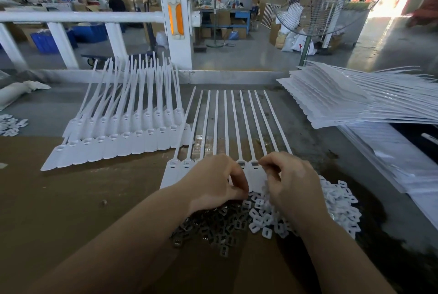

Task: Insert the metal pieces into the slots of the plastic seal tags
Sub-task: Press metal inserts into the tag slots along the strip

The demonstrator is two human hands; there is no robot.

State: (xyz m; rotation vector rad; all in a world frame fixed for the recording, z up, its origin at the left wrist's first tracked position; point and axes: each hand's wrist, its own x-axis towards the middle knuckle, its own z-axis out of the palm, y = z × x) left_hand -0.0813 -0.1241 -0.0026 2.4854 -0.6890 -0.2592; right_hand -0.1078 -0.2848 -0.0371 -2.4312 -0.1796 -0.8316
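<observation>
A joined strip of white plastic seal tags (174, 174) lies flat on the cardboard before me, tails pointing away. My left hand (213, 182) rests over the strip's middle heads with fingers curled down at its near edge; what it holds is hidden. My right hand (289, 182) pinches something small at the slot of a tag head (254, 165) on the strip's right side. A pile of dark metal pieces (213, 227) lies below my hands, and white plastic caps (336, 201) are heaped to its right.
A fanned stack of seal tag strips (123, 137) lies to the left. More white strips (355, 101) are stacked at the right over the table edge. A few white caps (10, 124) sit far left. A white railing (78, 17) and a fan (308, 40) stand beyond.
</observation>
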